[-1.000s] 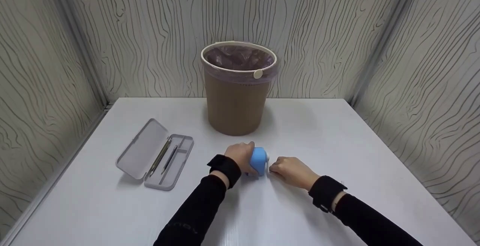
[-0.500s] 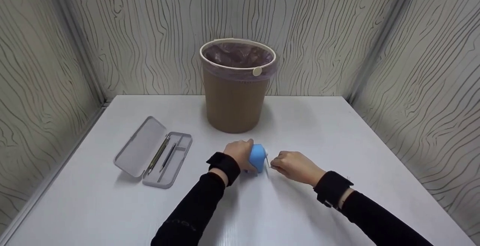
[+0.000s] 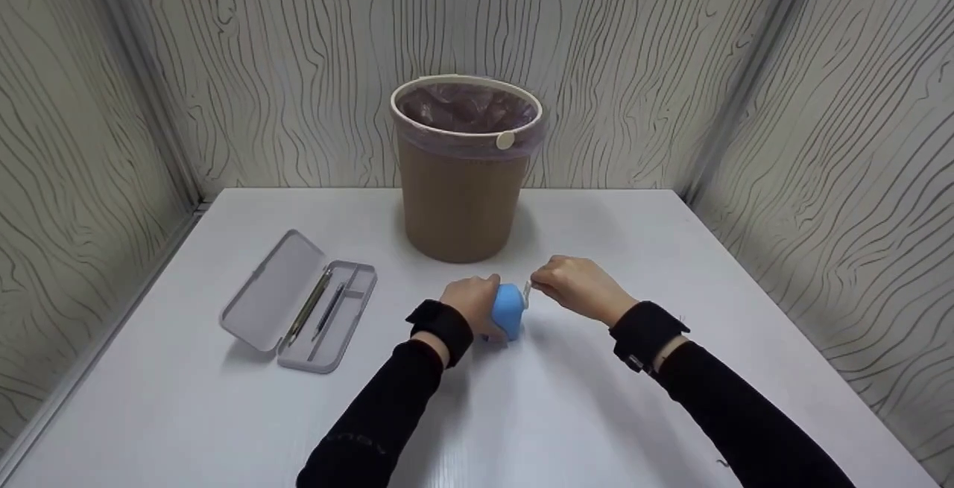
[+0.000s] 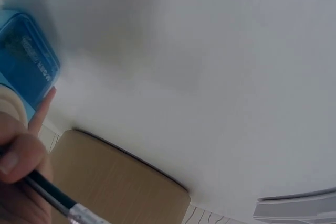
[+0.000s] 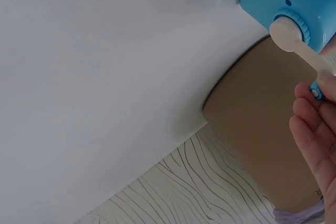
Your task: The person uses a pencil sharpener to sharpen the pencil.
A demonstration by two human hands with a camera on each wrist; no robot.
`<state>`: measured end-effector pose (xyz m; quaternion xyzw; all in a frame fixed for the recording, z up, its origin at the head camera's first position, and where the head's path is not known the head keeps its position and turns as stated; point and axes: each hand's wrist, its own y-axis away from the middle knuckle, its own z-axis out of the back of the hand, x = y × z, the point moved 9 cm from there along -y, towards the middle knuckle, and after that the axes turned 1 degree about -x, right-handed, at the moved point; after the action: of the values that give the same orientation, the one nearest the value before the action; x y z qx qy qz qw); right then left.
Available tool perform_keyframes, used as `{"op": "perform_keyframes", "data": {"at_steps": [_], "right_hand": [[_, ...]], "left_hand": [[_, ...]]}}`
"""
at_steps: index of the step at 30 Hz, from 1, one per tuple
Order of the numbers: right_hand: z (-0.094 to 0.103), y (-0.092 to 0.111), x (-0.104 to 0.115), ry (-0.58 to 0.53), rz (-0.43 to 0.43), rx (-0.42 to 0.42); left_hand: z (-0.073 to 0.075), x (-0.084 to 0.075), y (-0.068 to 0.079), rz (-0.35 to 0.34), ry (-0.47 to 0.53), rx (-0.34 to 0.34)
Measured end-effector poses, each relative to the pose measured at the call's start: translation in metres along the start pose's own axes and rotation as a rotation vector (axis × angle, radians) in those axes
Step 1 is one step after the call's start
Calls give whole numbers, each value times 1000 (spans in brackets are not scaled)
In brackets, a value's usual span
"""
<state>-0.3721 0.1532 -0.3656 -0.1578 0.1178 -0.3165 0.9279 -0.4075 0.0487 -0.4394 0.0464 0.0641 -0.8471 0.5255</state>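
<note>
A blue hand-crank pencil sharpener (image 3: 508,311) rests low over the white table, in front of the bin. My left hand (image 3: 469,305) grips it from the left side. In the left wrist view a dark green pencil (image 4: 55,195) with a silver ferrule passes under the thumb, by the sharpener's cream ring (image 4: 11,103); the pencil's far end is hidden. On the right, my right hand (image 3: 581,287) pinches the small blue knob (image 5: 315,91) at the end of the white crank arm (image 5: 310,55). That arm points up and slightly right in the head view.
A brown bin (image 3: 458,205) with a purple liner stands at the back middle. To the left lies an open grey pencil case (image 3: 320,363) with two pencils or pens (image 3: 309,308) in it. Patterned panels (image 3: 313,63) enclose the table at the back and both sides.
My right hand has moved up, away from the body, swinging the crank arm from pointing down to pointing up. My left hand stays around the sharpener. The head view has shifted slightly.
</note>
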Motion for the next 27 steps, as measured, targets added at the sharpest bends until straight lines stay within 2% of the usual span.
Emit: {"op": "perform_keyframes", "data": {"at_steps": [10, 18, 23, 27], "right_hand": [[-11, -9, -15, -48, -101, 11], [-24, -14, -27, -70, -177, -9], [-43, -18, -31, -64, -201, 2], [-65, -15, -29, -32, -188, 66]], "left_hand": [[-5, 4, 0, 18, 28, 8], [-2, 0, -1, 2, 21, -29], [0, 1, 2, 9, 24, -27], [2, -1, 3, -8, 23, -44]]}}
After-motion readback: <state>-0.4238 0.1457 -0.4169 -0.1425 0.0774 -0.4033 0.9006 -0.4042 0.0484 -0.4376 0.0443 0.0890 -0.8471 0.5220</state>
